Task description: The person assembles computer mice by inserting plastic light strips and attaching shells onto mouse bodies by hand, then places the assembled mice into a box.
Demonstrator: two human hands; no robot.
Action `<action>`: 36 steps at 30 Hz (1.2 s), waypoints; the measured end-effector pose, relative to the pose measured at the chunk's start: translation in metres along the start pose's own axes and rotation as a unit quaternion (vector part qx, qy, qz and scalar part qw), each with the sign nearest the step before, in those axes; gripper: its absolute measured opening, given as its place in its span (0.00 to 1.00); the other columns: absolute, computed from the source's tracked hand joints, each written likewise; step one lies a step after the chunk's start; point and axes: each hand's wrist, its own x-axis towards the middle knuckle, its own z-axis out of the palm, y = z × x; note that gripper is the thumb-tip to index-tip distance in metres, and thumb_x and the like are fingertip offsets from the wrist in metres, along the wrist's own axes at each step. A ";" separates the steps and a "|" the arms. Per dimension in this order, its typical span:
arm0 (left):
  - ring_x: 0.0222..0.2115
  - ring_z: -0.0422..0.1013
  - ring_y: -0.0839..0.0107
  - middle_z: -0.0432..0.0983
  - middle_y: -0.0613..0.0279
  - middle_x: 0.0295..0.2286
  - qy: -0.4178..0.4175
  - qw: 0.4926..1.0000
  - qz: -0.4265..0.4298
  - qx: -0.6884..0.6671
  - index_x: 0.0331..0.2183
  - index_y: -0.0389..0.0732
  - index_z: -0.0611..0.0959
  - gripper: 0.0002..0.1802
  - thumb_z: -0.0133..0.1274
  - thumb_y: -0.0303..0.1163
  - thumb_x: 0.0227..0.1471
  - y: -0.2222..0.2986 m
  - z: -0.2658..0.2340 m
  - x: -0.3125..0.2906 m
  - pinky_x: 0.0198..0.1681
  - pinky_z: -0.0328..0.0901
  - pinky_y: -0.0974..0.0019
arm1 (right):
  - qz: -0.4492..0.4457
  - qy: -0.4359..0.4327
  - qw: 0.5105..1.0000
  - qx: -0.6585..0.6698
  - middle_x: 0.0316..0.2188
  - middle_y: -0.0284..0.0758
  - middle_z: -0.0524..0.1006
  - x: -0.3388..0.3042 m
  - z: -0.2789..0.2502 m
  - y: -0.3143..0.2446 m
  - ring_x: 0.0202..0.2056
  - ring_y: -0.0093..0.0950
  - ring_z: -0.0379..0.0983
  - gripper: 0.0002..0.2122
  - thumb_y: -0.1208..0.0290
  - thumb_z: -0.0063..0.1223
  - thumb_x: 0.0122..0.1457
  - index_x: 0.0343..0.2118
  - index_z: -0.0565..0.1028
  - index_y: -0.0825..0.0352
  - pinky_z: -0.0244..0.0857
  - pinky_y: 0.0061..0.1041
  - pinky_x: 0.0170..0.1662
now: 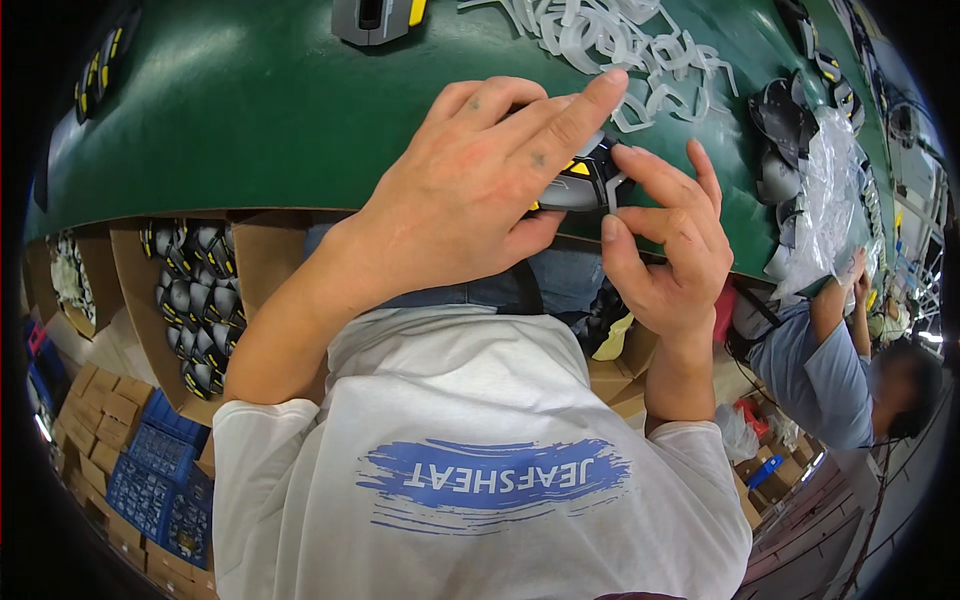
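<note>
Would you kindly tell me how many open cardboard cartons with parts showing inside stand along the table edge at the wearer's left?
2: the nearer carton holds grey, black and yellow parts; the farther carton, leftward, holds pale parts. Others may be hidden.

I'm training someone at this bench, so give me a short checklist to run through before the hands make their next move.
1. Left hand steadying the shell: ok, it is wrapped over it.
2. Right hand on the pale strip: ok, thumb and index finger are at it, by the shell's right end.
3. Whole shell visible: not ok, the left hand covers much of it.
4. Strip fastened to the shell: cannot tell.
5. Loose strips within reach: ok, they lie on the green table just beyond the hands.
6. Co-worker's hand out of the way: ok, it is far to the right.
</note>
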 end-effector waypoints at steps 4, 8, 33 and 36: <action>0.56 0.74 0.59 0.82 0.66 0.60 -0.002 1.000 0.008 0.001 0.80 0.45 0.60 0.68 0.71 0.23 0.38 -0.002 0.000 -0.001 0.64 0.64 0.51 | 0.040 0.004 0.996 0.078 0.53 0.42 0.89 0.006 0.005 0.006 0.58 0.43 0.86 0.12 0.80 0.72 0.55 0.42 0.85 0.66 0.60 0.55 0.75; 0.56 0.74 0.59 0.82 0.66 0.60 -0.003 1.000 0.003 -0.006 0.80 0.44 0.60 0.68 0.72 0.23 0.39 -0.002 0.000 -0.002 0.64 0.64 0.52 | 0.003 -0.059 0.997 0.040 0.55 0.38 0.89 0.012 -0.005 0.012 0.61 0.42 0.84 0.20 0.77 0.74 0.58 0.55 0.86 0.62 0.59 0.55 0.76; 0.58 0.72 0.51 0.82 0.59 0.59 -0.062 0.996 0.033 -0.047 0.78 0.48 0.66 0.61 0.75 0.24 0.45 -0.014 -0.011 0.010 0.66 0.66 0.51 | -0.060 -0.180 0.975 -0.117 0.69 0.27 0.79 0.003 -0.032 0.013 0.68 0.40 0.74 0.30 0.74 0.66 0.61 0.68 0.81 0.47 0.52 0.57 0.78; 0.60 0.72 0.53 0.82 0.61 0.60 -0.058 0.997 0.004 -0.053 0.78 0.45 0.65 0.62 0.76 0.25 0.45 -0.011 -0.008 0.007 0.68 0.64 0.50 | -0.059 -0.138 0.986 -0.071 0.65 0.31 0.81 -0.006 -0.034 0.016 0.68 0.42 0.74 0.29 0.76 0.65 0.63 0.69 0.79 0.55 0.54 0.55 0.77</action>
